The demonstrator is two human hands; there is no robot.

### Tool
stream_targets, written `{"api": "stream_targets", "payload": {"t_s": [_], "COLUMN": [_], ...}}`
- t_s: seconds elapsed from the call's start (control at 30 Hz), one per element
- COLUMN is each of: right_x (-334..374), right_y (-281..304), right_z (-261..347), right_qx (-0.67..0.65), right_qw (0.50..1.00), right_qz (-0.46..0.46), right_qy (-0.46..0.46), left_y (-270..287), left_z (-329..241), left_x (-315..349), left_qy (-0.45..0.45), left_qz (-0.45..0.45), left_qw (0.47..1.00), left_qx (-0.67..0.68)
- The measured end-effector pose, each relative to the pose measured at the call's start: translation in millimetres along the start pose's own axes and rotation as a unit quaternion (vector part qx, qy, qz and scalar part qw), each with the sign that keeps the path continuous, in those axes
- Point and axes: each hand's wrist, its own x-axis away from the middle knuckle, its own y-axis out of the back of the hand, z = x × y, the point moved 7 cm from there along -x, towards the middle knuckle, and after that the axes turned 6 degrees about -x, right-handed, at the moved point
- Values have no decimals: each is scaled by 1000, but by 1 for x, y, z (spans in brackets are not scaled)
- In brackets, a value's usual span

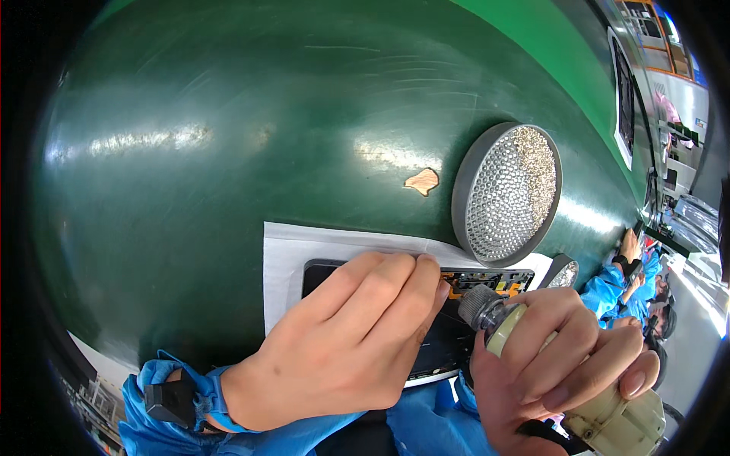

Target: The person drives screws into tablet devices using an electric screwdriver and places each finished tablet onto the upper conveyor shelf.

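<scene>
A black, flat electronic device (445, 343), its inner board and orange parts exposed along the far right, lies on a white sheet (283, 254) in front of me. My left hand (342, 334) rests over it, fingers bent and pressed together. Its fingertips reach the exposed board; whatever they pinch, if anything, is hidden. Wrapped in my right hand (563, 357) is a cream electric screwdriver (612, 422) with a grey knurled nose (480, 306), tilted toward the board beside my left fingertips. The bit's tip cannot be made out.
A round grey dimpled tray (498, 197) with small gold-coloured screws stands beyond the device. Left of it lies a small tan, irregular piece (422, 182) on the green table (228, 167). A smaller tray (561, 272) sits to the right. Further right, people in blue sleeves (608, 289) work.
</scene>
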Motion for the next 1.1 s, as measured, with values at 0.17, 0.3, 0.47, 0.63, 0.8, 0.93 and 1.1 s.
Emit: {"api": "stream_targets", "payload": {"t_s": [0.17,0.3,0.47,0.63,0.8,0.93,1.1], "right_x": [1,0,-2,-5,-3,1,-5], "right_y": [0,0,-6,-15,-17,-17,9], "right_z": [-5,-7,-10,-13,-14,-9,24], "right_qx": [-17,-26,-11,20,-16,-9,31], "right_qw": [1000,999,1000,999,999,1000,994], "right_qz": [-3,19,20,35,28,6,-106], "right_qy": [16,17,17,19,30,-4,22], "left_y": [2,1,2,8,9,10,28], "left_z": [-2,0,0,-2,-2,-8,-18], "left_x": [0,0,1,0,3,10,22], "left_qy": [-23,-21,-23,-35,-52,-89,-73], "left_qz": [3,4,18,19,10,22,23], "left_qw": [1000,1000,1000,999,999,994,992], "left_qx": [-10,0,4,-8,-16,-50,-97]}}
